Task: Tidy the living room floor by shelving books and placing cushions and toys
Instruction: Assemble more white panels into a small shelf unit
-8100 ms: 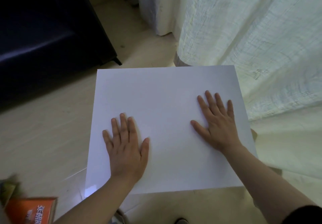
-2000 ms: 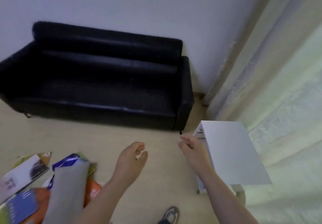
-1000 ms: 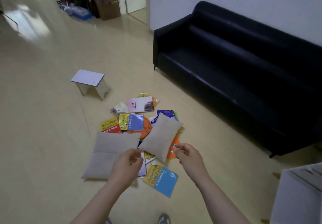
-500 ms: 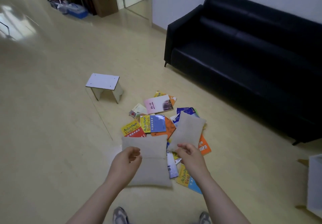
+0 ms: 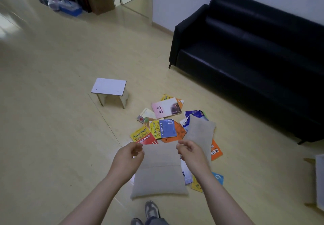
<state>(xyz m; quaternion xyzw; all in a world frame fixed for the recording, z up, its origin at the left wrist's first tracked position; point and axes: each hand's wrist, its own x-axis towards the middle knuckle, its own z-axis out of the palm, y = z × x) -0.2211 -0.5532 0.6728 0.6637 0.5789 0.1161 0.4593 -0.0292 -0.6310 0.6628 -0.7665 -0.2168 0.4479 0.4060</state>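
At the far top left, a heap of bags and boxes (image 5: 70, 2) is blurred and cut off by the edge, so its items cannot be counted. One small white stool (image 5: 109, 88) stands on the floor (image 5: 52, 119).

The left hand (image 5: 127, 158) is over the far left corner of a grey cushion (image 5: 157, 177). Its grip is released, the fingers loosely curled round nothing, and I cannot tell whether it touches the cloth. The cushion lies flat on the floor, its far edge over the books (image 5: 163, 128). Two shoes (image 5: 151, 211) show below it, one half cut off.

The books lie in one scattered pile. At least ten covers show, but they overlap and the cushions hide some, so the full count cannot be told. The right hand (image 5: 191, 154), grip likewise released and empty, hides part of a white book.

A second grey cushion (image 5: 199, 132) lies on the pile's right side, making two cushions in all. One black sofa (image 5: 254, 58) runs off the right edge. Below it, a white piece of furniture (image 5: 320, 181) is mostly cut off.
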